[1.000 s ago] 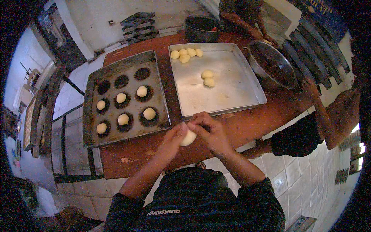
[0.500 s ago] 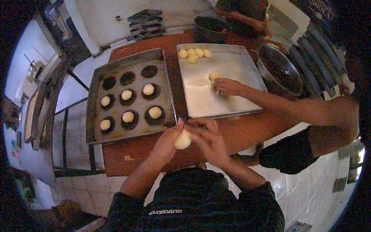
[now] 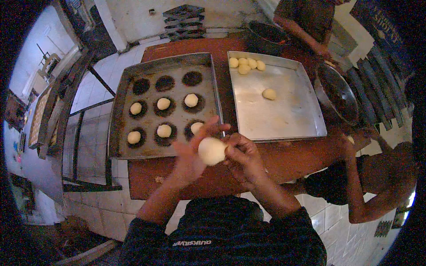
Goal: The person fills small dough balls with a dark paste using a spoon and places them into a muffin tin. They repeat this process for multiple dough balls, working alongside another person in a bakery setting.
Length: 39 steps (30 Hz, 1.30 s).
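Dough balls (image 3: 269, 94) fewer in silver tray (image 3: 282, 124)

The dim, grainy view bends toward black corners, the left hand (image 3: 186, 162) blurred, the silvery tray (image 3: 284, 111) glinting.

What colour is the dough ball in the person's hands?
Pale cream: the dough ball shows best in the head view.
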Available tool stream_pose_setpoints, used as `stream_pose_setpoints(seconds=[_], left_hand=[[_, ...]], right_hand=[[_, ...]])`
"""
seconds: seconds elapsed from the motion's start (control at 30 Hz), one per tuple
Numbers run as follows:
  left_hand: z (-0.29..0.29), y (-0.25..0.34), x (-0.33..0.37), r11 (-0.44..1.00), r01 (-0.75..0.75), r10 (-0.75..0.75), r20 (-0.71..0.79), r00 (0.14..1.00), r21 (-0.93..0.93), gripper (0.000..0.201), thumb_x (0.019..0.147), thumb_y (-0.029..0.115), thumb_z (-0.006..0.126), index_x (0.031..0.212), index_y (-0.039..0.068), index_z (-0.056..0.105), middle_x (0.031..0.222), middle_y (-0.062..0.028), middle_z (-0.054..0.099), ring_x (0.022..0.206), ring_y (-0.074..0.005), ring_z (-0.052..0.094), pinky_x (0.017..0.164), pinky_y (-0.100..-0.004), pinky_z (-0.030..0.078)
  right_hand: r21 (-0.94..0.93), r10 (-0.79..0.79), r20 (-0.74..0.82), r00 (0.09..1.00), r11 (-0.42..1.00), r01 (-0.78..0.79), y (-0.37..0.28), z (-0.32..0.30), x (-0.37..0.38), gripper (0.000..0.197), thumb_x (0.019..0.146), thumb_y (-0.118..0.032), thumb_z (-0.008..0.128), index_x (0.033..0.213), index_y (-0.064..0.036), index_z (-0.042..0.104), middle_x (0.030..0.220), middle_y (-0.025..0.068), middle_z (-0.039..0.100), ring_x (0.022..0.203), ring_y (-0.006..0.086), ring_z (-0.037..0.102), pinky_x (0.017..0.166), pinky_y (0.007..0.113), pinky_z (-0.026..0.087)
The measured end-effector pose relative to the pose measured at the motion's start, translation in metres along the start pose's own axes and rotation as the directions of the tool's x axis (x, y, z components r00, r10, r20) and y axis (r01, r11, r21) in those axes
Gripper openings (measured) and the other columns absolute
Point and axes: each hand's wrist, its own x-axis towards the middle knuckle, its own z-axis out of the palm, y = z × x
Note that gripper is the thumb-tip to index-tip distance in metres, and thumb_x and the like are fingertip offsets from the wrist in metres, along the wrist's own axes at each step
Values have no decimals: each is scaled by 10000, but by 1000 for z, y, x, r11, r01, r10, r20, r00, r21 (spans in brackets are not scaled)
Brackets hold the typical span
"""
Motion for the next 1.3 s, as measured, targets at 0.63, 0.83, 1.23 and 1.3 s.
stream_pose_setpoints(seconds=[0.63,0.83,1.23,1.3], left_hand=[[-111,9,65,366,-237,483,34,875,900,274,912,163,556,1131,1,525,1120,-197,576,1050,-342,573,931,-439,459],[-158,60,112,121,77,604,-135,786,990,493,827,-16,596,1310,4,500,1224,-222,561,1161,-416,515,1021,-486,416],[-225,10,182,-400,125,106,-90,990,908,765,830,85,588,1520,29,263,1581,-200,269,1471,-382,254,1131,-648,246],[-228,1,192,-441,134,52,-124,991,887,800,844,146,599,1542,46,220,1610,-185,212,1487,-372,218,1124,-686,216]], right_hand=[[-680,-426,693,582,-117,724,1,33,120,735,786,-91,737,1449,-73,420,1316,178,524,1192,351,519,1005,494,407],[-864,-642,219,734,222,452,26,-8,252,638,848,-179,707,1417,-58,445,1201,179,583,1164,362,514,1044,453,392],[-951,-610,119,783,158,267,-29,-62,247,361,999,-195,557,1336,-64,564,1296,132,604,1191,257,566,1006,399,465],[-950,-563,-108,819,300,82,-63,-102,217,297,1007,-183,554,1275,-68,608,1184,117,661,1022,229,651,885,335,521]])
